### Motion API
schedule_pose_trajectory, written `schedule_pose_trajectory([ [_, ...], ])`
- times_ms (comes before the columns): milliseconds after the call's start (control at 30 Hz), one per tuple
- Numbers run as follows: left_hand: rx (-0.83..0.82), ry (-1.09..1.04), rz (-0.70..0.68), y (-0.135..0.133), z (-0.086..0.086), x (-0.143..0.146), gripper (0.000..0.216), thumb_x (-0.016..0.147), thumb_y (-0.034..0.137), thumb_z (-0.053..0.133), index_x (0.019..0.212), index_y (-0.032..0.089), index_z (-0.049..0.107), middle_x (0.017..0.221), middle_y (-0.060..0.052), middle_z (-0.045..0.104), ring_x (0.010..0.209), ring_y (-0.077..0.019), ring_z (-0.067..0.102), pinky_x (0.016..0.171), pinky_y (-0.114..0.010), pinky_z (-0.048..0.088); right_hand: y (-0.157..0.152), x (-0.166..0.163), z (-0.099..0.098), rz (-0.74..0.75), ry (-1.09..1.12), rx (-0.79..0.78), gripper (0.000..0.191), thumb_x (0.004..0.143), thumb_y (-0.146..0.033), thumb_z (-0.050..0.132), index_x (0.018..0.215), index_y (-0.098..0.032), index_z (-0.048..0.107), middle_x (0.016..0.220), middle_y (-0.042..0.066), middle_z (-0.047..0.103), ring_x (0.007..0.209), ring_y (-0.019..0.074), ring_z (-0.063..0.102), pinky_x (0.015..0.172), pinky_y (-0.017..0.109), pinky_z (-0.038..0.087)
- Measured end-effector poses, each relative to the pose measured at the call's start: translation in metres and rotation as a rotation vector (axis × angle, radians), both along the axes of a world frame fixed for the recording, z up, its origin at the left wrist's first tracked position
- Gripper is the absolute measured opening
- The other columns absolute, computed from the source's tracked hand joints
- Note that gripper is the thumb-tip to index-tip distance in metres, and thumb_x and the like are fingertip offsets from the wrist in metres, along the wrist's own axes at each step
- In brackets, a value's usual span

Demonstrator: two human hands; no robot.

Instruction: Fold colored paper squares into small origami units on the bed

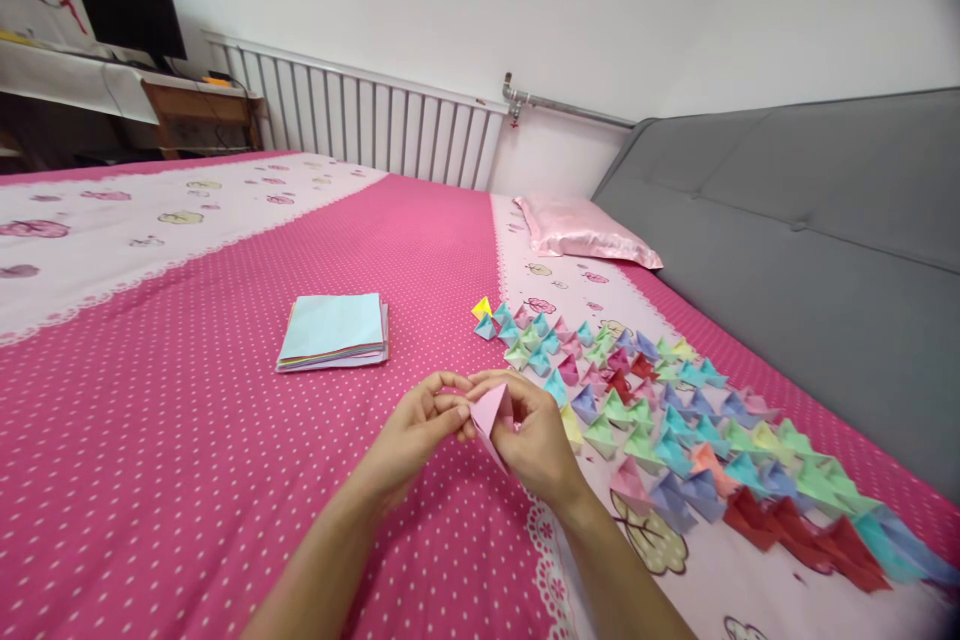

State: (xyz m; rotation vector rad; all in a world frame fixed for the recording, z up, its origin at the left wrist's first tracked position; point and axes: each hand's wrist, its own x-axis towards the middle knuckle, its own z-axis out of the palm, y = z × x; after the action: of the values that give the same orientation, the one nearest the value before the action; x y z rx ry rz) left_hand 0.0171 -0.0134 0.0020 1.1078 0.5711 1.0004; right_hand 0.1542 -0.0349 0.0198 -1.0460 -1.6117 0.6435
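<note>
A piece of folded pink paper (491, 417) is held up between both hands, above the pink dotted bedspread. My left hand (431, 412) pinches its left corner between thumb and fingers. Around its right side my right hand (536, 430) is closed, the thumb tucked inside the fold and hidden in part. To the right, several small folded paper boats (645, 400) in many colours lie in rows on the bed. Left of the hands rests a stack of square coloured paper (334, 328) with a light blue sheet on top.
A pink pillow (585, 230) lies at the far right, against a grey padded headboard (795, 190). Behind the bed stands a white radiator (360, 115) with a pipe. A monitor (131, 10) sits on a desk at the far left.
</note>
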Motion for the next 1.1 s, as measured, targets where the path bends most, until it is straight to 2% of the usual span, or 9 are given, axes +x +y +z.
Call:
schedule_pose_trajectory([
  [167,-0.109,0.060,0.059,-0.004,-0.001,0.007,0.026,0.072,0.029,0.062,0.091,0.014,0.051,0.062,0.001,0.057,0.053,-0.0083,0.050,0.053,-0.019,0.038,-0.001,-0.003,-0.003,-0.100,0.114,-0.046,0.008,0.069,-0.015,0.056,0.076,-0.019,0.057,0.082,0.003,0.062,0.076,0.0160,0.059,0.067,0.025,0.046],
  [267,-0.111,0.132,0.107,-0.004,-0.002,0.012,0.028,0.069,0.034,0.063,0.082,0.012,0.054,0.060,-0.002,0.059,0.051,-0.0101,0.053,0.052,-0.021,0.040,-0.002,-0.003,-0.004,-0.214,0.037,-0.032,0.007,0.069,-0.018,0.057,0.076,-0.018,0.057,0.073,0.001,0.062,0.066,0.0149,0.057,0.059,0.024,0.044],
  [367,-0.079,0.162,0.184,-0.004,-0.002,0.018,0.032,0.064,0.038,0.064,0.078,0.011,0.052,0.050,0.000,0.057,0.044,-0.0112,0.052,0.047,-0.022,0.040,-0.003,-0.003,-0.004,-0.298,-0.046,0.027,0.008,0.068,-0.018,0.056,0.075,-0.018,0.058,0.073,0.001,0.062,0.065,0.0148,0.057,0.060,0.024,0.043],
  [467,-0.048,0.131,0.304,-0.008,-0.002,0.022,0.027,0.064,0.033,0.063,0.076,0.014,0.049,0.047,0.003,0.054,0.041,-0.0105,0.050,0.045,-0.021,0.040,-0.004,-0.003,-0.005,-0.330,-0.063,0.058,0.009,0.067,-0.016,0.055,0.075,-0.018,0.058,0.075,0.001,0.062,0.068,0.0154,0.057,0.063,0.025,0.043],
  [567,0.027,0.128,0.401,-0.012,0.000,0.024,0.015,0.066,0.022,0.060,0.071,0.015,0.048,0.060,0.002,0.057,0.048,-0.0080,0.051,0.047,-0.018,0.040,-0.004,-0.004,-0.005,-0.327,-0.036,0.050,0.009,0.067,-0.015,0.054,0.075,-0.018,0.057,0.077,0.002,0.062,0.070,0.0157,0.058,0.063,0.025,0.044],
  [667,0.159,0.187,0.410,-0.016,0.003,0.023,0.003,0.068,0.013,0.052,0.071,0.014,0.052,0.068,-0.001,0.059,0.056,-0.0091,0.054,0.051,-0.018,0.042,-0.003,-0.004,-0.006,-0.334,0.002,0.039,0.009,0.067,-0.013,0.053,0.074,-0.018,0.057,0.078,0.003,0.063,0.072,0.0162,0.058,0.064,0.025,0.044],
  [833,0.374,0.308,0.380,-0.022,0.003,0.022,0.010,0.068,0.014,0.056,0.078,0.013,0.058,0.085,-0.007,0.060,0.076,-0.0165,0.059,0.068,-0.026,0.048,0.001,-0.001,-0.008,-0.427,0.045,0.049,0.009,0.067,-0.014,0.053,0.074,-0.017,0.057,0.079,0.004,0.063,0.074,0.0176,0.059,0.068,0.028,0.044],
  [1000,0.291,0.312,0.366,-0.023,-0.001,0.026,0.027,0.071,0.020,0.059,0.097,0.014,0.055,0.088,-0.007,0.063,0.076,-0.0172,0.061,0.067,-0.027,0.050,0.000,-0.002,-0.007,-0.419,0.055,0.069,0.013,0.070,-0.013,0.052,0.081,-0.017,0.059,0.085,0.006,0.063,0.078,0.0178,0.059,0.068,0.028,0.046],
  [1100,0.257,0.275,0.355,-0.020,-0.004,0.027,0.027,0.078,0.025,0.052,0.103,0.014,0.055,0.085,-0.006,0.064,0.075,-0.0168,0.060,0.067,-0.027,0.049,-0.002,-0.004,-0.009,-0.378,0.014,0.085,0.015,0.074,-0.015,0.051,0.085,-0.018,0.060,0.089,0.006,0.063,0.080,0.0179,0.059,0.066,0.027,0.047],
])
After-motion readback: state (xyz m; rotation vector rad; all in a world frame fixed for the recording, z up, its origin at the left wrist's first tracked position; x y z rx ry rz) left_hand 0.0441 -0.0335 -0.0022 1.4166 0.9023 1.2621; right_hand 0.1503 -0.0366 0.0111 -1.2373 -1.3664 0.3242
